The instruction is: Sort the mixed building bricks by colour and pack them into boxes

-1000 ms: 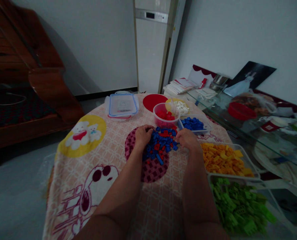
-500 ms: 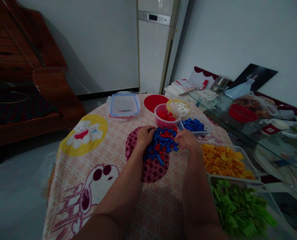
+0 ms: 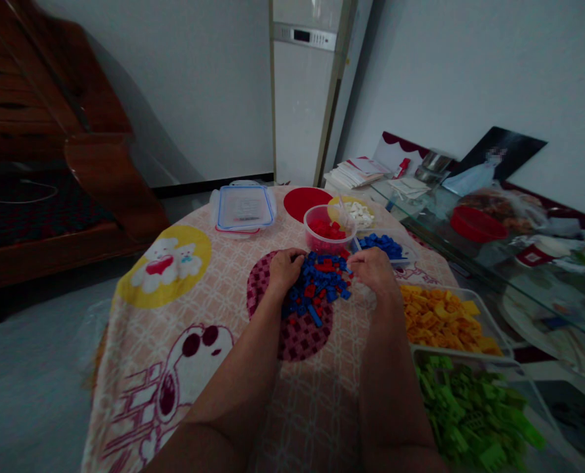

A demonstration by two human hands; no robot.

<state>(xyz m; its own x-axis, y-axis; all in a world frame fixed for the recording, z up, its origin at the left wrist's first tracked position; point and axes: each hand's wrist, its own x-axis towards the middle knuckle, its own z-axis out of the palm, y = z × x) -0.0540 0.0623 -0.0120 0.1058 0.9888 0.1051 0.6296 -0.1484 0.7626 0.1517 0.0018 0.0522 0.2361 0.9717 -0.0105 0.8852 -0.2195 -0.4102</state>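
Note:
A mixed pile of blue and red toy bricks (image 3: 323, 282) lies on the tablecloth between my two hands. My left hand (image 3: 286, 268) rests at the pile's left edge with its fingers curled together; anything in them is hidden. On the right side of the pile, my right hand (image 3: 373, 269) has thumb and fingers pinched, and what they hold is too small to make out. Just behind the pile stands a round clear tub (image 3: 312, 238) with red bricks (image 3: 327, 229) in it. Blue bricks (image 3: 381, 246) fill a clear box right behind my right hand.
Yellow bricks (image 3: 442, 315) and green bricks (image 3: 474, 410) fill clear boxes along the right. White bricks (image 3: 358, 213) lie at the back. A blue-rimmed lidded container (image 3: 245, 207) sits at the back left. A cluttered glass-topped table (image 3: 434, 236) adjoins on the right.
My right hand has shifted slightly, its fingers now a little higher at the pile's right edge. My left hand has stayed nearly still.

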